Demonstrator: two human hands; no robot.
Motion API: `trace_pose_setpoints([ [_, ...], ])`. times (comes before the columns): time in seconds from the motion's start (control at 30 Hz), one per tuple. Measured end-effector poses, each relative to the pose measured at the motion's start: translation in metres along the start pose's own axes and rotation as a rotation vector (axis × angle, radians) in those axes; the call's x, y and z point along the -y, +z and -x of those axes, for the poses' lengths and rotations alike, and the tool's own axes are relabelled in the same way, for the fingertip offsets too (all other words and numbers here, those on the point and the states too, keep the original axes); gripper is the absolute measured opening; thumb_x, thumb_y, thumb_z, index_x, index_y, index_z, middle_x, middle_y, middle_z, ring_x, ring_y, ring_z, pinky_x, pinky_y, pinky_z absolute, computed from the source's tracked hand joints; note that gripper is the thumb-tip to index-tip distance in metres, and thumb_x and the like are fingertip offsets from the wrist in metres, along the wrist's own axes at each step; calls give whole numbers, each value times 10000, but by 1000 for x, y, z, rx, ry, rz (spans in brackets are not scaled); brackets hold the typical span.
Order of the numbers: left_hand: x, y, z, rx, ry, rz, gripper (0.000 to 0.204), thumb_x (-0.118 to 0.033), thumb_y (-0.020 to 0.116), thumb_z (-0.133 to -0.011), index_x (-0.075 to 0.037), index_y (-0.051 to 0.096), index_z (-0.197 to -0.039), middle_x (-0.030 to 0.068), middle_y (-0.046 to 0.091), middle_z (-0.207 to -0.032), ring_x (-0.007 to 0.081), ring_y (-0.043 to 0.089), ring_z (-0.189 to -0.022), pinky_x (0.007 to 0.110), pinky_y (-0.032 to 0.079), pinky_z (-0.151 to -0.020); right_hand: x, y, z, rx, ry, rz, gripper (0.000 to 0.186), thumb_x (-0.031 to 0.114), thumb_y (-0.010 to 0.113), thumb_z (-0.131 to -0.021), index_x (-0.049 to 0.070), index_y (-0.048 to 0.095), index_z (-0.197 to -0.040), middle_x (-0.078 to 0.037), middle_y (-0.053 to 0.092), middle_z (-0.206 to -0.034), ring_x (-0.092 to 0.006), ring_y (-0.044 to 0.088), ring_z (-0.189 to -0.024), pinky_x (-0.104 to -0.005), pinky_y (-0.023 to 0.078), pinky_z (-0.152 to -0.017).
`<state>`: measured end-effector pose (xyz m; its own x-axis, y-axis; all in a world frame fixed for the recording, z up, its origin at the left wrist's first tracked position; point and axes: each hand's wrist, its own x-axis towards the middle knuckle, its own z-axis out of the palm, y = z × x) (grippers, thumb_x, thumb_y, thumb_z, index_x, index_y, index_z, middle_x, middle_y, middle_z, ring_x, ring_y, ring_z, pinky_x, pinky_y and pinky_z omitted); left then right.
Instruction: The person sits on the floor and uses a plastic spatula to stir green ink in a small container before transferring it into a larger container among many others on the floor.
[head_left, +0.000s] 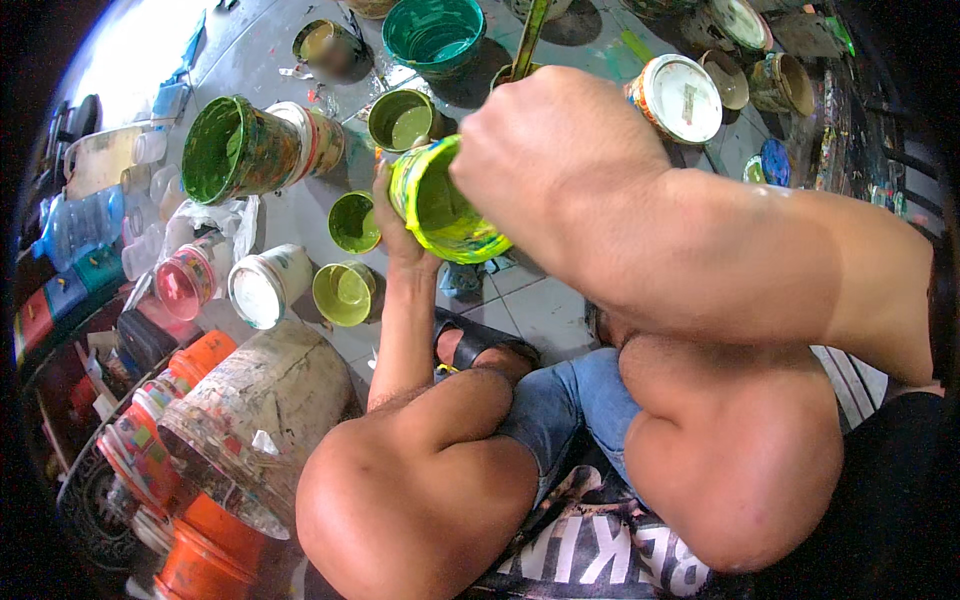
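Grey tiled floor (pixel 540 315) is spreading beneath a seated person's two bare knees (pixel 400 490). Near the centre, the left hand (pixel 402 238) is gripping one yellow-green tub (pixel 445 205), its fingers mostly hidden behind the wall. The right hand (pixel 525 115) is curling at the tub's right rim; its back is hiding the fingers, so whether it is holding anything cannot be told. Three green tubs (pixel 326 292) are standing to the left. Further out, one teal bucket (pixel 433 35) is sitting at top centre, one white-lidded bucket (pixel 683 98) at upper right. One stick (pixel 531 35) is running off the top edge, its lower end hidden. Orange containers (pixel 205 560) are overlapping at lower left, hard to count.
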<state>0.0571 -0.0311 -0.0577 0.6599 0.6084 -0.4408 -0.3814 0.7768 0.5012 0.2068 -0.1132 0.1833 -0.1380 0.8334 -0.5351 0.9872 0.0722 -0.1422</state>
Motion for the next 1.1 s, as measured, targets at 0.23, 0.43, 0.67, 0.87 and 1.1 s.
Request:
trace_pose_setpoints([
  [0.23, -5, 2, 7, 7, -51, 54, 495, -381, 393, -976, 5, 545, -1247, 159, 636, -1176, 272, 611, -1081, 420, 471, -975, 4, 26, -11, -31, 14, 35, 96, 135, 657, -752, 112, 749, -770, -83, 720, -781, -203, 715, -768, -335, 573, -650],
  [0.43, -19, 23, 21, -77, -33, 109, 481, -384, 389, -962, -24, 565, -1230, 138, 629, -1212, 264, 611, -1091, 417, 472, -969, 10, 22, -6, -103, -7, 129, 83, 124, 665, -734, 110, 747, -741, -68, 716, -744, -198, 715, -745, -340, 572, -628],
  [0.67, -19, -2, 16, 73, 66, 2, 486, -375, 442, -948, -6, 563, -1242, 145, 628, -1208, 258, 611, -1093, 407, 469, -980, 2, 37, -14, -222, 95, 175, 99, 120, 651, -734, 100, 747, -744, -68, 720, -759, -215, 716, -755, -338, 572, -637],
  [0.87, -35, -8, 12, -84, 91, -70, 472, -390, 425, -952, -36, 574, -1227, 118, 632, -1199, 252, 612, -1097, 430, 477, -963, -11, 23, 7, -637, 50, 259, 91, 130, 609, -738, 43, 618, -715, -145, 664, -659, -252, 676, -577, -342, 547, -530],
  [1.1, -55, -4, 19, 39, 338, -152, 528, -358, 424, -958, 1, 449, -1345, 204, 565, -1266, 346, 568, -1154, 484, 423, -1031, -17, 45, -7, -490, 229, 187, 95, 133, 603, -764, 44, 634, -753, -163, 672, -698, -265, 694, -642, -351, 557, -561],
])
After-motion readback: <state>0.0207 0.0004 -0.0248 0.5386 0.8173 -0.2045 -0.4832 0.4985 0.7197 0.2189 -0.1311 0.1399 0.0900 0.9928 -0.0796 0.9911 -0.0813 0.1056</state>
